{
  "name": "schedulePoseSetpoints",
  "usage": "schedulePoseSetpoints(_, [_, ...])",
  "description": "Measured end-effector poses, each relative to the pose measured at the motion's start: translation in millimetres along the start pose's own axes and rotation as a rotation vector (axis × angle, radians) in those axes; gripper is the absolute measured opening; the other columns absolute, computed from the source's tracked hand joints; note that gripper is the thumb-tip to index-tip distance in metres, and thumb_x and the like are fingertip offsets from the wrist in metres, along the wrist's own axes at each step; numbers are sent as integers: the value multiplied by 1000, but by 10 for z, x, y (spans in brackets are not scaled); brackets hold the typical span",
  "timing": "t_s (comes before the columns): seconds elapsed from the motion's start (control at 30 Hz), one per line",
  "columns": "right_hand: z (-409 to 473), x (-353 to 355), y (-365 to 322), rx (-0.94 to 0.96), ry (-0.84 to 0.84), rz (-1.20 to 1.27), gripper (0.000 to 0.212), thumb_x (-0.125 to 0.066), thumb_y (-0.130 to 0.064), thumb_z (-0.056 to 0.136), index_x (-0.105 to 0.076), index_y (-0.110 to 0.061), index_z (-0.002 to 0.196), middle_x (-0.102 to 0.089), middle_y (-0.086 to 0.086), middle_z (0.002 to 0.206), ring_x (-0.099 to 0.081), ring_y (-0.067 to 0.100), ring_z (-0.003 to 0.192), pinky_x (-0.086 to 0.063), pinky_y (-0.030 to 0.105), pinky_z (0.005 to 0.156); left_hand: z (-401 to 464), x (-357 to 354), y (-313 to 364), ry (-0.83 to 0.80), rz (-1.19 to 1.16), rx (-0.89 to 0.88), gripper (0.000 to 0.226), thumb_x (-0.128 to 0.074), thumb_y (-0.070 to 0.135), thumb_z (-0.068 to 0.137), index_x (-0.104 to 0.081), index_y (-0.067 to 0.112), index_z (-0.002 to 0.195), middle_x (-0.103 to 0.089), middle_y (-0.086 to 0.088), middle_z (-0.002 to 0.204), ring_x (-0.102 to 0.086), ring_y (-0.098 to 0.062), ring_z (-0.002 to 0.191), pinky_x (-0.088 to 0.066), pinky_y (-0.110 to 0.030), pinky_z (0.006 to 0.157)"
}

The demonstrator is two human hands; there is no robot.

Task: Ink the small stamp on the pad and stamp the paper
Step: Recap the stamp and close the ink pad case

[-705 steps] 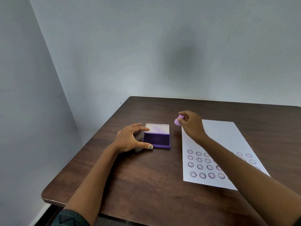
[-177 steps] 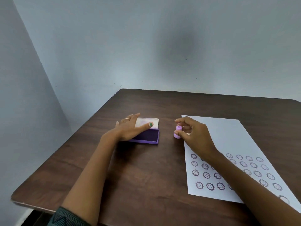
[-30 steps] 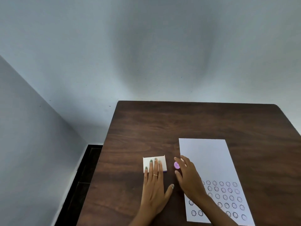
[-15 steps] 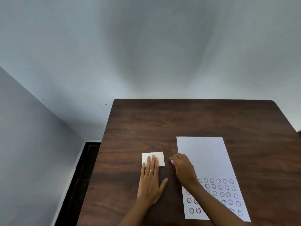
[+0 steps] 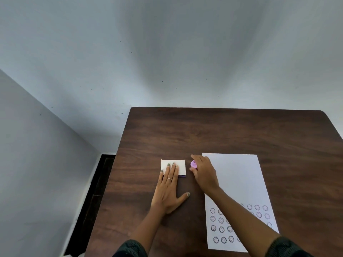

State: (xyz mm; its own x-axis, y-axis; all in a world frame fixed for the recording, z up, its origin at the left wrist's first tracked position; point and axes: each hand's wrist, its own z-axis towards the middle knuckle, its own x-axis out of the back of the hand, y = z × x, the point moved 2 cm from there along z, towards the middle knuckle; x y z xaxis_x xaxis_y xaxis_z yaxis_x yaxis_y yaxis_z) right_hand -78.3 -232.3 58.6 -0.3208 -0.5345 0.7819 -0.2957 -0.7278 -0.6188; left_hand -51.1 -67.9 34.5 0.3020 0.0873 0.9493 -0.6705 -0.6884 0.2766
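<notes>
The ink pad (image 5: 181, 166) lies on the table with its white lid down; only a thin purple strip shows at its near edge. My left hand (image 5: 168, 190) rests flat on it, fingers spread over the lid, holding nothing. Just right of the pad, the small lilac stamp (image 5: 194, 164) sits between the forefinger and thumb of my right hand (image 5: 205, 175), low over the wood. The white paper (image 5: 235, 179) lies to the right, its top left corner under that hand. Several rows of round purple prints (image 5: 221, 229) fill its near end; my right forearm hides some.
The dark wooden table (image 5: 222, 130) stands in a corner, with pale walls behind and to the left. A dark floor gap (image 5: 96, 191) runs along its left edge. The far half of the paper is blank.
The ink pad, open six seconds ago, is shut with my left hand flat on it. In the last half second the stamp has come back into sight at my right fingertips.
</notes>
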Motion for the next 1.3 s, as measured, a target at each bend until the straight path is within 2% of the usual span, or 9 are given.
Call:
schedulePoseSetpoints(0.1, [-96, 163, 131, -15, 139, -27, 35, -55, -30, 87, -55, -13, 117, -58, 12, 126, -53, 27, 115, -47, 36, 93, -20, 6, 10, 23, -4, 26, 94, -24, 73, 83, 20, 18, 146, 21, -1, 157, 25, -13, 142, 19, -33, 115])
schedulePoseSetpoints(0.17, [-232, 266, 325, -44, 161, -123, 38, -48, -33, 88, -50, -15, 121, -54, 13, 133, -52, 30, 119, -43, 39, 98, -11, 8, 45, 36, -6, 46, 92, -22, 72, 85, 19, 18, 146, 20, -1, 157, 23, -14, 143, 17, -34, 116])
schedulePoseSetpoints(0.33, [-586, 310, 722, -113, -22, -407, 64, -25, -52, 87, -22, -20, 142, -21, 12, 154, -22, 35, 139, -15, 49, 113, 44, 10, 168, 62, -27, 54, 83, -22, 64, 89, 20, 20, 145, 22, -1, 156, 22, -16, 143, 18, -33, 115])
schedulePoseSetpoints(0.43, [-673, 272, 762, -182, -48, -418, 70, -19, -57, 85, -13, -21, 145, -13, 11, 156, -13, 33, 142, -11, 51, 115, 79, -3, 217, 69, -34, 49, 82, -23, 62, 89, 17, 19, 147, 22, -1, 156, 23, -16, 143, 15, -34, 116])
schedulePoseSetpoints(0.97, [-613, 232, 733, -238, -77, -440, 71, -18, -58, 85, -12, -20, 145, -16, 11, 155, -13, 33, 142, -11, 52, 115, 85, -63, 219, 47, -38, 59, 84, -28, 62, 89, 12, 19, 148, 16, 0, 158, 19, -14, 144, 14, -32, 116])
schedulePoseSetpoints(1.3, [-624, 338, 645, -254, -88, -417, 73, -9, -61, 85, -16, -20, 144, -16, 12, 155, -15, 35, 141, -12, 53, 115, 66, 53, 244, 78, -50, 70, 79, -21, 63, 90, 10, 20, 149, 13, 2, 158, 16, -13, 145, 12, -34, 117])
